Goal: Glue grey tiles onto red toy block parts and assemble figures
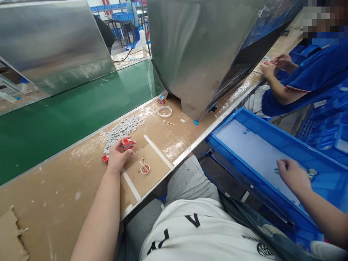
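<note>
My left hand (117, 156) is closed around a small red and grey plastic toy piece (127, 143), held just above the bench. A second red piece (104, 158) lies beside that wrist. Beyond the hand spreads a pile of small flat grey parts (123, 128). To its right, a small round cup (145, 168) with a cotton swab in it stands on a cardboard sheet (154, 159). My right hand (293, 177) is over a large blue tray (231, 145), fingers curled together; a small bluish bit shows at the fingertips. Several small pieces (312, 173) lie in the tray near it.
Farther along the bench are a white ring (164, 111), another swab (168, 123) and a red, white and blue toy piece (161, 99). A large metal panel (201, 54) slants above them. A green conveyor belt (81, 98) runs behind. A co-worker (304, 76) sits at right.
</note>
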Tool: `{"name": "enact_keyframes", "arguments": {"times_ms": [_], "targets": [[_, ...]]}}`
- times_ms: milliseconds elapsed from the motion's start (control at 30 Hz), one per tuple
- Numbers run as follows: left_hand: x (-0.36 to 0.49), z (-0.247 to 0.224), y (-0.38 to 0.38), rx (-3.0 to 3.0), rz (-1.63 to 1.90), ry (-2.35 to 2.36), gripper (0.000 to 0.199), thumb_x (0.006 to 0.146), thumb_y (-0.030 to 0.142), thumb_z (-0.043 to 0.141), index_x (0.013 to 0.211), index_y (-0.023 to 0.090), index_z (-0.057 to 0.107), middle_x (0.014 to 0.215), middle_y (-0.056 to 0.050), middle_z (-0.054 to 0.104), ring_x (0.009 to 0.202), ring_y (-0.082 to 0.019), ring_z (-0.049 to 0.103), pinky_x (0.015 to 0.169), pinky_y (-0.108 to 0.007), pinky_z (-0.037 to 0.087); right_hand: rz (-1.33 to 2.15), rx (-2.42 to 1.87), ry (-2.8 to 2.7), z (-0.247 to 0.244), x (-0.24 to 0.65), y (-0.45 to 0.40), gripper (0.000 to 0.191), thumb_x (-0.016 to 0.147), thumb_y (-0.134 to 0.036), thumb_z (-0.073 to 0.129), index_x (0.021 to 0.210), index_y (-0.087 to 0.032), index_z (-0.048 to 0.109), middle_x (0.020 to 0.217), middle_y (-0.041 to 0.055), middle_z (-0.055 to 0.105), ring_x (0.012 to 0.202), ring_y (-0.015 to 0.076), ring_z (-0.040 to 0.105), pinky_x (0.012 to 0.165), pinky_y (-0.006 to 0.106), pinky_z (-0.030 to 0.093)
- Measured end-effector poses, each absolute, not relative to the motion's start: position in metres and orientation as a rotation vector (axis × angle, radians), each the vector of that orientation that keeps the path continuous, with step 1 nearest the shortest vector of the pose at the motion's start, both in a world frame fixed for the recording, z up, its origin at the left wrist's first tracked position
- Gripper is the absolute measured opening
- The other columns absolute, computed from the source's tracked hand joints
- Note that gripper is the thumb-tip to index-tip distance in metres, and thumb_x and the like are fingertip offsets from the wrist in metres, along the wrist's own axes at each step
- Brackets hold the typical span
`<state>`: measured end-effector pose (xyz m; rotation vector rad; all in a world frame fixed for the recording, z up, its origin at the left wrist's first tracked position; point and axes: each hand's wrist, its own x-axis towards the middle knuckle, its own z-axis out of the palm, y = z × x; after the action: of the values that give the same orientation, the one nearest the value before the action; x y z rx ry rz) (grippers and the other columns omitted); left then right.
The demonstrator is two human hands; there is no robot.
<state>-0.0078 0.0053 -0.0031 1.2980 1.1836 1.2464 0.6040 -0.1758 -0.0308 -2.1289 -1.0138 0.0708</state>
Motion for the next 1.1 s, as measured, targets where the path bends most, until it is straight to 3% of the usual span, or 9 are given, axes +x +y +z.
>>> {"name": "enact_keyframes", "arguments": {"times_ms": [100,200,300,433,600,800,967,1100], "targets": [[-0.005,-0.004,0.006,1.317,1.255,1.294,0.077,0.063,0.051,0.103,0.126,0.018,0.073,0.106,-0.01,0.08,0.082,-0.02,0.073,0.07,-0.029,0.062,0.335,-1.939,-1.179,-0.025,0.579,-0.114,0.043,0.096,-0.068,0.068,0.085,-0.027,0.069,0.072,0.0103,0.061,0.061,0.0201,0.054,0.066,0.045,0.041],[-0.004,-0.005,0.007,1.382,1.254,1.381,0.076,0.065,0.051,0.1,0.128,0.019,0.073,0.101,-0.007,0.078,0.092,-0.025,0.074,0.077,-0.033,0.062,0.651,-1.617,-1.398,-0.02,0.491,-0.06,0.052,0.099,-0.073,0.061,0.121,-0.029,0.076,0.07,0.0023,0.059,0.063,0.0201,0.056,0.066,0.041,0.049],[-0.004,-0.006,0.006,1.458,1.223,1.451,0.077,0.069,0.055,0.097,0.134,0.021,0.073,0.102,-0.006,0.078,0.086,-0.025,0.072,0.078,-0.036,0.061,1.007,-1.113,-1.567,-0.012,0.376,-0.013,0.054,0.101,-0.062,0.068,0.142,-0.027,0.069,0.088,0.0023,0.069,0.075,0.0168,0.063,0.075,0.035,0.056],[-0.007,-0.007,0.003,1.524,1.249,1.51,0.079,0.073,0.059,0.094,0.139,0.023,0.072,0.109,-0.007,0.079,0.088,-0.027,0.073,0.081,-0.039,0.06,1.5,-0.534,-1.52,0.001,0.253,0.05,0.063,0.09,-0.061,0.085,0.136,-0.024,0.065,0.105,0.0071,0.079,0.075,0.0145,0.067,0.073,0.031,0.059],[-0.012,-0.01,0.004,1.522,1.306,1.556,0.067,0.079,0.059,0.091,0.134,0.024,0.073,0.11,-0.007,0.08,0.087,-0.027,0.073,0.082,-0.039,0.059,1.729,-0.431,-1.299,-0.001,0.179,0.104,0.063,0.073,-0.06,0.098,0.116,-0.022,0.072,0.103,0.0063,0.08,0.081,0.0148,0.066,0.072,0.028,0.058],[-0.014,-0.016,0.007,1.599,1.317,1.615,0.061,0.085,0.054,0.089,0.137,0.027,0.073,0.129,-0.011,0.08,0.11,-0.033,0.076,0.101,-0.046,0.059,1.886,-0.446,-1.039,-0.025,0.169,0.117,0.068,0.061,-0.052,0.106,0.115,-0.02,0.08,0.092,0.0016,0.075,0.078,0.0113,0.058,0.07,0.026,0.054],[-0.011,-0.017,0.007,1.587,1.309,1.564,0.065,0.084,0.057,0.089,0.139,0.028,0.074,0.128,-0.011,0.078,0.107,-0.032,0.075,0.09,-0.042,0.061,1.95,-0.436,-1.094,-0.028,0.176,0.114,0.062,0.064,-0.05,0.106,0.114,-0.02,0.082,0.095,0.0026,0.077,0.08,0.0122,0.064,0.077,0.028,0.059],[-0.009,-0.015,0.004,1.502,1.303,1.518,0.07,0.078,0.06,0.094,0.137,0.027,0.073,0.125,-0.01,0.077,0.106,-0.032,0.075,0.091,-0.043,0.062,1.864,-0.436,-1.165,-0.025,0.176,0.117,0.059,0.063,-0.056,0.105,0.106,-0.022,0.083,0.091,0.0012,0.076,0.076,0.0121,0.063,0.072,0.027,0.058]]}}
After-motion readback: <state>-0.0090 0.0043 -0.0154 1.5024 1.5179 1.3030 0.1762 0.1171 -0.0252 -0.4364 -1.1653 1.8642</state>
